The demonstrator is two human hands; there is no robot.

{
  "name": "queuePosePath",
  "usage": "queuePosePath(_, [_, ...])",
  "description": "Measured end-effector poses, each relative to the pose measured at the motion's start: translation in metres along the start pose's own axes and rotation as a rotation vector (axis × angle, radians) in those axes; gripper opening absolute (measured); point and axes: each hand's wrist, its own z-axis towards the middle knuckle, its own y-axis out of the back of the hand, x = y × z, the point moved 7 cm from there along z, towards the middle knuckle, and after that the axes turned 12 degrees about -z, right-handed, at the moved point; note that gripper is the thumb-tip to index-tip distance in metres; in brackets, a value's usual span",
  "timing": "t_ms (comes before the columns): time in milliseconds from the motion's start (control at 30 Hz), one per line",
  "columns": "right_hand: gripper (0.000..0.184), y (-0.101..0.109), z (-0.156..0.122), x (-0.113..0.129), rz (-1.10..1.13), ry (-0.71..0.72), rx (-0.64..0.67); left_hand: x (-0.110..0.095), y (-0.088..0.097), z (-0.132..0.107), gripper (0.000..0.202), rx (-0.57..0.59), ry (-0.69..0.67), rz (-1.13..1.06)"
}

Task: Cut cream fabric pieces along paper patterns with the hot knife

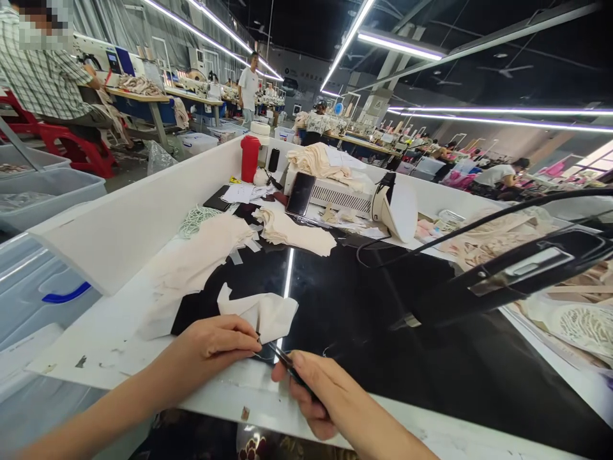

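My left hand [211, 348] is closed in a pinch on the near edge of a small pale fabric piece [261, 313] that lies on the glossy black table [383, 345]. My right hand [316, 393] is curled shut round small black snips [287, 365], whose tips point at the fabric edge right by my left fingertips. Both hands sit at the table's near white edge.
Stacks of cream fabric pieces [201, 255] lie left and behind, a black lamp arm [517, 271] crosses on the right. A red bottle [249, 158], a phone [300, 193] and a white machine [342, 191] stand at the back. White partition [129, 217] left; other people work at distant tables.
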Motion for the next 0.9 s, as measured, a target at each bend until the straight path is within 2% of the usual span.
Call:
queuePosePath(133, [0.053,-0.001,0.012,0.005,-0.01,-0.071,0.024,-0.002,0.0,0.0,0.021,-0.001,-0.02,-0.001])
queuePosePath(400, [0.045,0.004,0.013,0.01,-0.088,-0.153,0.001,0.001,-0.003,-0.001,0.02,0.001,-0.058,0.003])
queuePosePath(733, [0.042,0.003,0.017,0.007,0.021,-0.131,-0.001,0.001,-0.003,-0.003,0.02,-0.045,-0.125,-0.001])
queuePosePath(900, [0.041,0.0,0.018,0.009,0.043,-0.098,-0.005,0.001,-0.001,-0.003,0.021,-0.057,-0.117,0.009])
